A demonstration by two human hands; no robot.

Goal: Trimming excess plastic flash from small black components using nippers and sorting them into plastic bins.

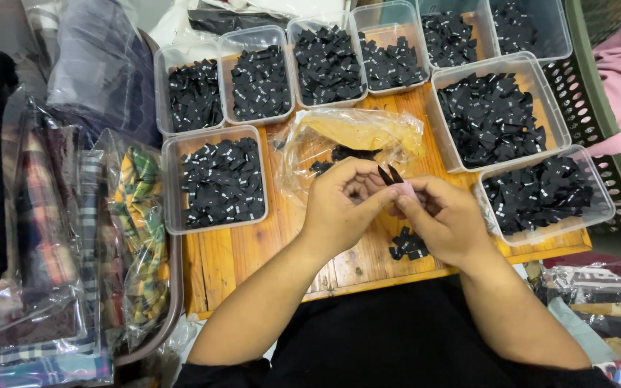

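While a small pink piece [405,191] with two dark pointed tips is pinched at frame centre between the closed fingers of the left hand [339,208] and right hand [445,219], it is best kept low over the wooden board [253,251], so nothing drops among the tubs.

Two small black labels [389,174] stick up side by side like narrow pointed tips, tilted slightly left, pinched at their lower ends between the left hand [339,205] and the right hand [443,219]. Right beneath them sits a little pink piece [405,190], mostly hidden by the fingers, so its shape is hard to tell. All of it hovers above the wooden counter [231,259], just in front of a crumpled clear bag.
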